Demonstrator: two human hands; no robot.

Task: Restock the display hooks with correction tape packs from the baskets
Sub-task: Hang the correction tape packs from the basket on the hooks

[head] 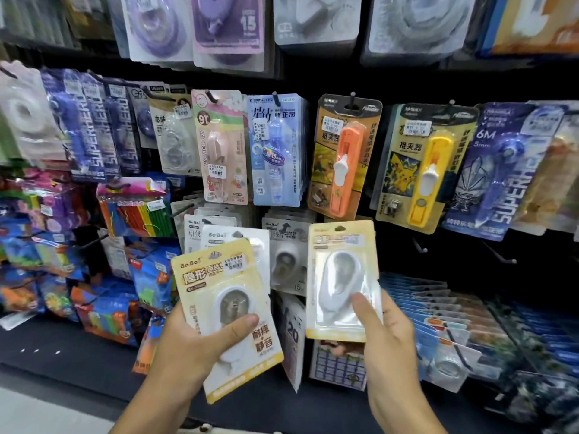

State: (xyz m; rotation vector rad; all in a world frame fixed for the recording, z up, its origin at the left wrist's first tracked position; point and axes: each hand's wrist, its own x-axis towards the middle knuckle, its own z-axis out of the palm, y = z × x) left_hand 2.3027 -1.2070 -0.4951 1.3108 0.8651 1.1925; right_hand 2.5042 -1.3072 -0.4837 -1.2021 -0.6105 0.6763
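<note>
My left hand [200, 346] grips a small stack of correction tape packs; the front one [219, 277] is yellow-edged with a white dispenser, and a white pack [247, 238] shows behind it. My right hand [385, 336] pinches a single yellow-edged pack [340, 264] by its lower right corner, thumb on the blister, and holds it upright before the black display wall. Two bare hooks [419, 247] [501, 256] stick out to the right of this pack. No basket is in view.
Hooks above carry an orange clip pusher pack [346, 158], a yellow one [421, 164], a blue correction tape pack [275, 151] and a pink one [221, 148]. White packs [286, 261] hang between my hands. Blue packs [419, 296] lie stacked at lower right.
</note>
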